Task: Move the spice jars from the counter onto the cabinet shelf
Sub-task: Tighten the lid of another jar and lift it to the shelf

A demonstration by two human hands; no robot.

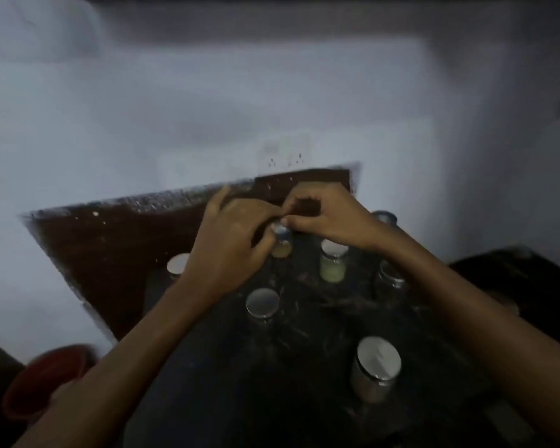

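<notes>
Several glass spice jars with silver lids stand on a dark counter [214, 376]. My left hand [230, 244] wraps around a small jar of tan spice [282, 248], and the fingertips of my right hand [324, 215] pinch its lid from above. To its right stands a jar of pale green spice [333, 263]. Other jars stand at the front centre [262, 303], front right [374, 367], right [390, 279], far right [385, 217] and left, half hidden by my left wrist [177, 263]. No cabinet shelf is in view.
A brown board [110, 247] with white specks lies behind the jars against a pale wall [272, 92]. A red container [46, 376] sits at the lower left. A dark object [514, 276] is at the right edge. The picture is dim and blurred.
</notes>
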